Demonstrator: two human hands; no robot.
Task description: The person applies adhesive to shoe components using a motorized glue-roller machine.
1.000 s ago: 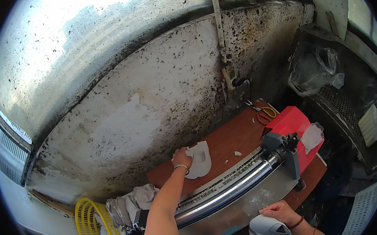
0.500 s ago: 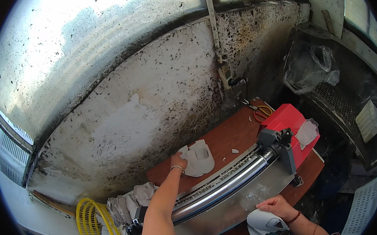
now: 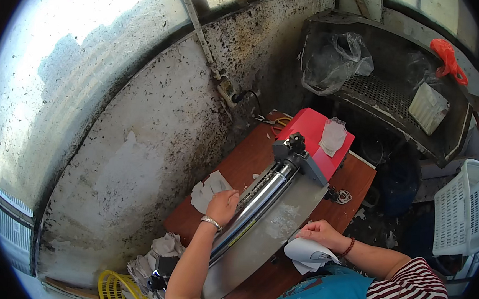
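My left hand (image 3: 223,206) is at the back edge of a roller machine (image 3: 257,199), beside the long shiny metal roller. Its fingers are curled together, and whatever they may hold is hidden. Just behind it on the brown table lies a stack of white cut-out pieces (image 3: 203,194), partly covered by the hand. My right hand (image 3: 322,235), at the front of the machine's metal plate (image 3: 287,219), pinches a few curved white sheet pieces (image 3: 304,251). They hang bent below the fingers, with a dark printed mark on one.
The machine's red end housing (image 3: 312,135) carries a clear plastic piece (image 3: 333,137). Orange-handled pliers (image 3: 279,124) lie behind it. White scraps (image 3: 163,248) and a yellow basket (image 3: 116,290) are at the lower left. A white crate (image 3: 460,209) stands right, below a dark metal trough (image 3: 385,96).
My left hand has moved from the left side of the white stack to the roller's back edge. My right hand keeps the white pieces. The whole view has shifted.
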